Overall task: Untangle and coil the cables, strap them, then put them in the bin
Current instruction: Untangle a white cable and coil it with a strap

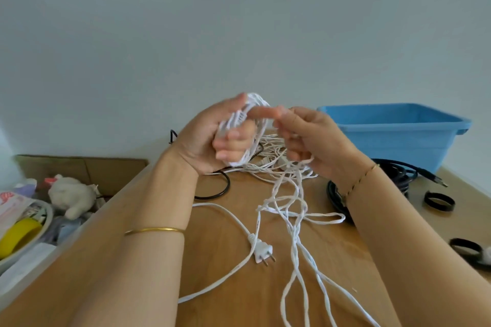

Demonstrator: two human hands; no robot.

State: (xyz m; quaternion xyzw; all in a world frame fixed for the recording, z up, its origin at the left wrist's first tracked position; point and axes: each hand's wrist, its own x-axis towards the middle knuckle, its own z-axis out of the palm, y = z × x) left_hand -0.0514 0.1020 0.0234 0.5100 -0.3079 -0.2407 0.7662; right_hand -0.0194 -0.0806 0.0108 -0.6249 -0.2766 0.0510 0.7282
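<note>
left hand (210,141) grips white cable coil (259,101), right hand (313,141) curls round the next strand, both above the table (225,273).
risk: twisted loose tail (292,220) snags on the plug (263,251) lead, dragging loops off the coil; blue bin (393,125) sits behind the right hand; packet (10,202) print, maybe red, too blurry to read.

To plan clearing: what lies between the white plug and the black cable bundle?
Head view: twisted white cable strands lie there, between white plug and black cable bundle.
</note>
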